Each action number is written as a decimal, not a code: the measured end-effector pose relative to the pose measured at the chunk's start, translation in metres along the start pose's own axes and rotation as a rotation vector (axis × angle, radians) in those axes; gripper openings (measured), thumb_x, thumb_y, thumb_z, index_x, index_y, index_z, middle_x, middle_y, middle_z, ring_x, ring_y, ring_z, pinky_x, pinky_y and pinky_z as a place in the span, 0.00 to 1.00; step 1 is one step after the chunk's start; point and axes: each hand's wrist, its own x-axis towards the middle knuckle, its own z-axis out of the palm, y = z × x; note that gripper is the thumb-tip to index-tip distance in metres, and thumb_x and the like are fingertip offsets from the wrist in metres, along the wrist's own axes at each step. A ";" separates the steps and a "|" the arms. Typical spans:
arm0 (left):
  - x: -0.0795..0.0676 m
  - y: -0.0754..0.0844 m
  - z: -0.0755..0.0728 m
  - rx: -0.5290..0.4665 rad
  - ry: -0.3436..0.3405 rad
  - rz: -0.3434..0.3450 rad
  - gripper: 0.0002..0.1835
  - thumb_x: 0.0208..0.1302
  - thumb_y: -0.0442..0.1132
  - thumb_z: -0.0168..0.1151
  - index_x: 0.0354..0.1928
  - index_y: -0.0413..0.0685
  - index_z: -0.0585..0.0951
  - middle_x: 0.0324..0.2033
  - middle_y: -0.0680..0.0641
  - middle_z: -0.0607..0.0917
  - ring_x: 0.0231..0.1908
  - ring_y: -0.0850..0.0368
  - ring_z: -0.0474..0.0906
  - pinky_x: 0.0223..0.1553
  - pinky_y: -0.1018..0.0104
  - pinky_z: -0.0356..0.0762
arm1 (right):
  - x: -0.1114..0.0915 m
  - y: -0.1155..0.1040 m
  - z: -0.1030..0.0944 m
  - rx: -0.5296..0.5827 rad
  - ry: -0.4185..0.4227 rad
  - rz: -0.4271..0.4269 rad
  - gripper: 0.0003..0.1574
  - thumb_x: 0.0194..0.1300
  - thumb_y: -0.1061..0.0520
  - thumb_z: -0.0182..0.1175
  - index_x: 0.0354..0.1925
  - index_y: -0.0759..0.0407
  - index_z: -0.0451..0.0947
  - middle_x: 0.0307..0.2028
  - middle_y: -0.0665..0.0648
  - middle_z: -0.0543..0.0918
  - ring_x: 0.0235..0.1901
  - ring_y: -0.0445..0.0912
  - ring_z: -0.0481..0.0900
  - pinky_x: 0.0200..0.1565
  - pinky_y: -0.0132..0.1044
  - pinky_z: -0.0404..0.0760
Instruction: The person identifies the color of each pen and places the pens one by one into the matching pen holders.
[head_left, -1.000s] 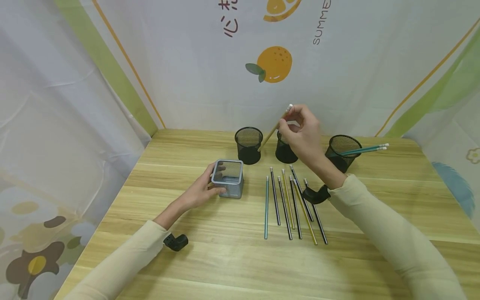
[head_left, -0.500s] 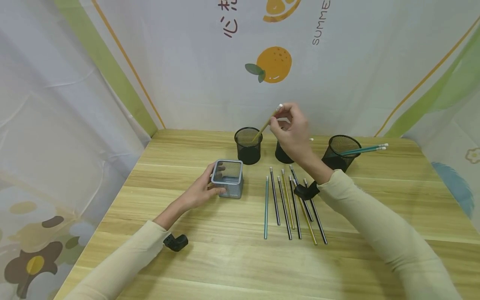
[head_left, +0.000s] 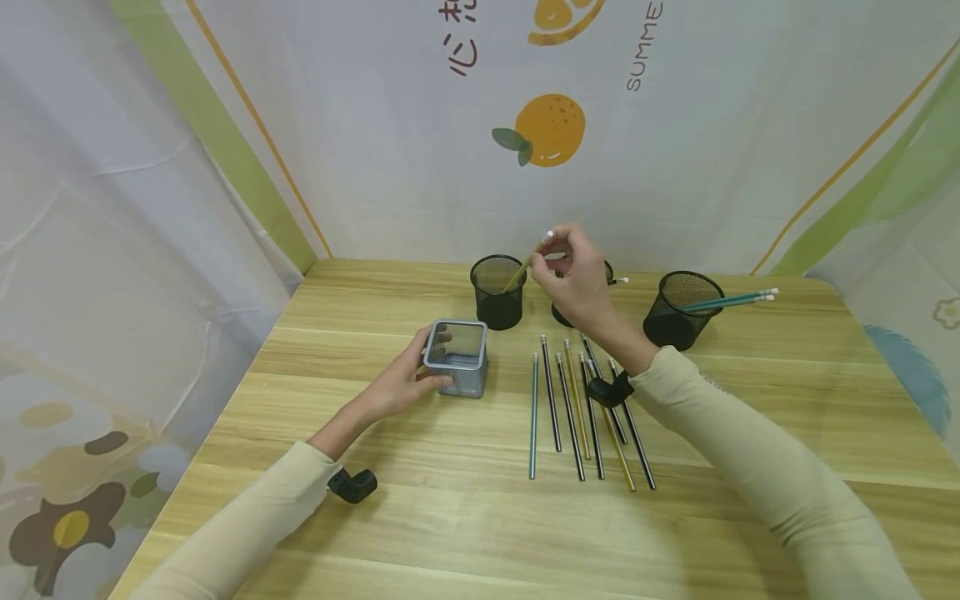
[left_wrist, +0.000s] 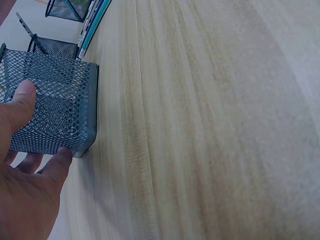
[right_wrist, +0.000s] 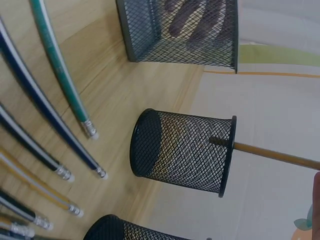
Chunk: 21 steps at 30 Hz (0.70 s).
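Observation:
My left hand (head_left: 397, 387) holds a square grey mesh pen holder (head_left: 467, 382), thumb on the near side and fingers around the far left. In the left wrist view, the pen holder (left_wrist: 55, 100) sits between thumb and fingers. My right hand (head_left: 576, 279) pinches a yellow pencil (head_left: 527, 262) near its white eraser end. The pencil slants down to the left, its lower end inside the leftmost round black mesh cup (head_left: 498, 310). The right wrist view shows the pencil (right_wrist: 275, 154) passing the rim into the cup (right_wrist: 187, 150); only a sliver of the hand appears there.
A middle black cup (head_left: 564, 317), partly behind my right hand, has a dark pencil (head_left: 619, 281) sticking out. The right black cup (head_left: 670, 327) is tilted, with teal pencils (head_left: 731, 300) in it. Several pencils (head_left: 568, 408) lie on the wooden table (head_left: 420, 517). A printed curtain (head_left: 405, 183) stands behind.
My right hand has moved left and then down with the yellow pencil, whose tip has gone from beside the leftmost cup to inside it. My left hand has stayed on the pen holder.

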 end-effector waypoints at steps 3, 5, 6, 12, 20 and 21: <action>0.000 0.000 0.000 -0.001 0.000 -0.003 0.45 0.66 0.21 0.64 0.78 0.42 0.51 0.71 0.30 0.60 0.68 0.30 0.61 0.65 0.48 0.71 | -0.001 0.000 -0.001 -0.001 -0.022 -0.007 0.11 0.61 0.82 0.56 0.42 0.83 0.68 0.39 0.77 0.75 0.38 0.63 0.79 0.41 0.40 0.86; 0.000 0.000 0.000 -0.002 0.002 -0.006 0.45 0.65 0.21 0.64 0.78 0.42 0.51 0.71 0.30 0.60 0.68 0.30 0.62 0.64 0.48 0.71 | -0.001 -0.001 -0.002 0.004 -0.035 -0.005 0.12 0.61 0.82 0.57 0.43 0.84 0.68 0.39 0.78 0.74 0.38 0.61 0.79 0.43 0.41 0.86; 0.000 0.000 0.000 -0.004 0.003 -0.007 0.45 0.65 0.21 0.64 0.78 0.42 0.51 0.71 0.30 0.60 0.68 0.30 0.62 0.64 0.49 0.71 | -0.001 -0.002 -0.003 0.006 -0.041 -0.007 0.13 0.60 0.82 0.58 0.44 0.84 0.68 0.39 0.79 0.74 0.39 0.60 0.79 0.43 0.40 0.86; 0.000 0.000 0.000 -0.010 0.006 -0.005 0.46 0.65 0.20 0.64 0.78 0.41 0.51 0.71 0.29 0.60 0.68 0.31 0.62 0.64 0.50 0.72 | -0.002 -0.009 -0.008 0.005 -0.068 -0.019 0.14 0.59 0.83 0.59 0.44 0.84 0.68 0.38 0.78 0.75 0.37 0.59 0.78 0.43 0.38 0.85; 0.000 -0.001 0.000 -0.002 0.004 0.000 0.45 0.66 0.21 0.63 0.78 0.41 0.51 0.71 0.30 0.60 0.69 0.30 0.61 0.65 0.48 0.70 | -0.010 -0.015 -0.017 -0.002 -0.110 -0.018 0.12 0.59 0.83 0.57 0.42 0.83 0.70 0.37 0.76 0.76 0.36 0.51 0.79 0.40 0.33 0.84; 0.000 -0.001 0.000 0.001 0.005 0.001 0.44 0.66 0.21 0.63 0.78 0.40 0.51 0.71 0.30 0.60 0.69 0.30 0.61 0.65 0.47 0.70 | -0.011 -0.015 -0.019 -0.005 -0.118 -0.017 0.11 0.59 0.83 0.57 0.42 0.82 0.70 0.37 0.75 0.76 0.36 0.51 0.79 0.40 0.33 0.84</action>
